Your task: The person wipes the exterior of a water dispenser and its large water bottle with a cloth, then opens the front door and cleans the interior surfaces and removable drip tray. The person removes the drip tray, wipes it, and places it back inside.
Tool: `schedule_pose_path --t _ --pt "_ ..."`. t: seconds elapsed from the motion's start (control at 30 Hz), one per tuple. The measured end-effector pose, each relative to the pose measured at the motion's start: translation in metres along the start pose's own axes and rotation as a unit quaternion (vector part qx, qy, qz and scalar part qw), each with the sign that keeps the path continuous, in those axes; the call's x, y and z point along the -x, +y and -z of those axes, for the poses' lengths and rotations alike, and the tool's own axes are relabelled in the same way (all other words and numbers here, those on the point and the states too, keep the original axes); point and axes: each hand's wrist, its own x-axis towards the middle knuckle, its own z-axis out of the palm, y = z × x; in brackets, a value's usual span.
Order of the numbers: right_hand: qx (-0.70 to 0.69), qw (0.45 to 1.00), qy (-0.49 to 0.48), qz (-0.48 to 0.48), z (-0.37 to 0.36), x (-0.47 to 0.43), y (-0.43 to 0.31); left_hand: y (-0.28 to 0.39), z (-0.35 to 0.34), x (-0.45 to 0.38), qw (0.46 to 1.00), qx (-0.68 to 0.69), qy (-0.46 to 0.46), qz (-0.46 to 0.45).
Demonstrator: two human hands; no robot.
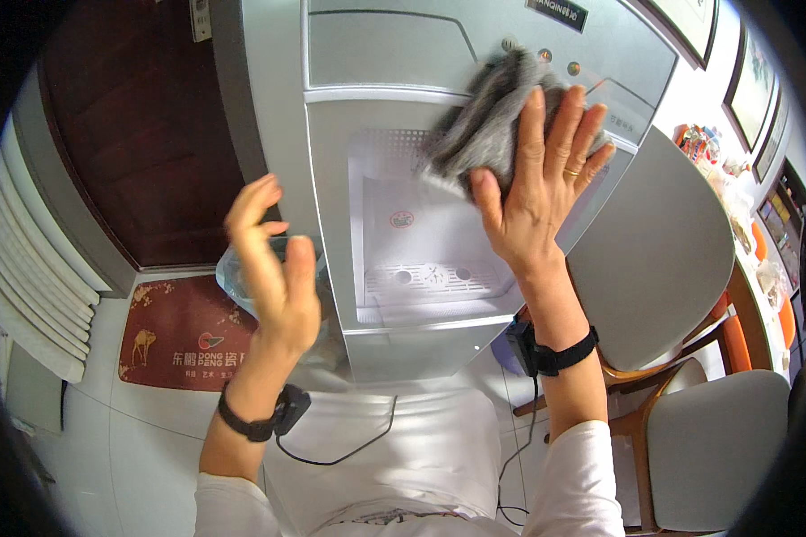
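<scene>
A silver-grey water dispenser (329,201) stands upright before me, with a recessed bay and a slotted drip tray (434,276). My right hand (541,181), a ring on one finger, lies flat over a folded grey cloth (480,131). It holds the cloth against the dispenser's front, across the edge between the upper panel and the bay. The cloth is blurred at its left side and covers part of the bay's top. My left hand (275,268) hangs in the air left of the dispenser, fingers apart and holding nothing.
A bin with a plastic liner (235,275) stands left of the dispenser, near a red doormat (174,335) and a dark door (148,134). Grey-backed chairs (651,262) crowd the right beside a cluttered table (752,268). Black cables (349,460) run from both wrist straps.
</scene>
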Motion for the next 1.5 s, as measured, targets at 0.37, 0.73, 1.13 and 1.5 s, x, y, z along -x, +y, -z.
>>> schedule_pose_path --t 0.37,0.73,1.13,1.5 --pt "0.009 0.981 -0.088 0.171 -0.03 0.198 -0.005 -0.063 -0.058 0.033 0.978 0.16 -0.033 0.129" --pt "-0.064 0.986 0.097 -0.119 -0.005 0.073 0.061 -0.06 -0.05 0.035 0.979 0.151 -0.049 0.131" --pt "-0.02 0.981 0.096 -0.169 0.007 -0.005 0.078 -0.064 -0.048 0.038 0.971 0.169 -0.085 0.144" --pt "-0.061 0.994 0.053 0.068 0.002 -0.135 -0.06 -0.078 -0.054 0.048 0.967 0.188 -0.019 0.171"
